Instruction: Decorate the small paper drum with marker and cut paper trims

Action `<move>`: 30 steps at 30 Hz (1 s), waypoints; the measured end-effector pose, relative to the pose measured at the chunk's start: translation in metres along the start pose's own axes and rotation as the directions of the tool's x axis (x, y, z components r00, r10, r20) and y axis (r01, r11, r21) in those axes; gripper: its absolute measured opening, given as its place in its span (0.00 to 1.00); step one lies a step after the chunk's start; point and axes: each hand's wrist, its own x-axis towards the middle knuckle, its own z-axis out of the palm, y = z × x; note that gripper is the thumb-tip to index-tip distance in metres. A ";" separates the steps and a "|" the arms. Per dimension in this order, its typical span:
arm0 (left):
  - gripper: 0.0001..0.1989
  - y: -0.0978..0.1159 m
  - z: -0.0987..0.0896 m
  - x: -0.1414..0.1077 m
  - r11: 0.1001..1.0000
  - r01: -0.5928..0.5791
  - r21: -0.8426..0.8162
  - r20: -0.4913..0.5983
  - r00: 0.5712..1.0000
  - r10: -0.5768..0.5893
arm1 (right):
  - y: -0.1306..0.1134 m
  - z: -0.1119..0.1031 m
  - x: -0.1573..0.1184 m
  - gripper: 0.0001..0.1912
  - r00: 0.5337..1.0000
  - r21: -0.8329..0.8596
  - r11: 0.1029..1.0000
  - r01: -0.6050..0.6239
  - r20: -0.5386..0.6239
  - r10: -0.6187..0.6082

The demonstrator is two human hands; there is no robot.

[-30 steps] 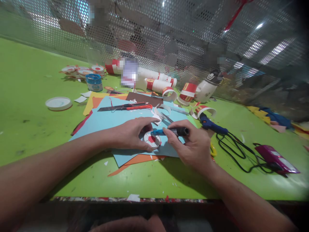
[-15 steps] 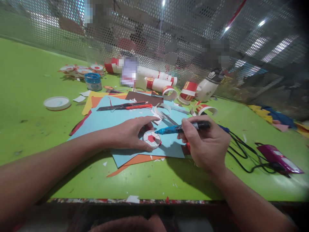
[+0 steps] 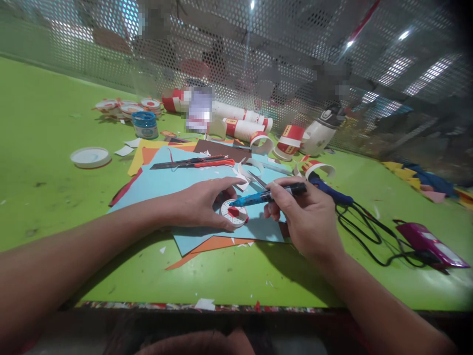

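Blue-and-black slim marker, gripped by right hand, has been brought back left over red-centred round white disc, centre of frame, clamped by left hand; marking reach thereby regained.

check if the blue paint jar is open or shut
Open: the blue paint jar has no lid on it, and blue paint shows around its uncovered mouth.

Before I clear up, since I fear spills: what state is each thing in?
Jar: open, upright
Lid: off, flat
Pen: slanted, in right hand's grip
Disc: dotted, in left hand
Cup stack: on its side
Glue gun: lying down
Scissors: partly hidden, can't tell
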 end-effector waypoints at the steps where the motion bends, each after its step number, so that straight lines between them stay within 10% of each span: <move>1: 0.43 0.000 0.000 0.000 1.000 -0.001 -0.002 -0.002 1.000 0.001 | 0.000 0.001 0.000 0.06 1.000 -0.018 1.000 0.007 0.013 -0.006; 23: 0.44 -0.001 0.000 0.000 1.000 0.010 -0.008 0.000 1.000 -0.010 | 0.004 0.005 -0.002 0.07 0.994 -0.149 0.984 0.099 0.066 -0.090; 30: 0.44 0.000 -0.001 0.001 1.000 0.013 -0.027 0.029 0.999 -0.012 | -0.001 0.007 -0.008 0.04 0.947 -0.319 0.893 0.319 0.140 -0.289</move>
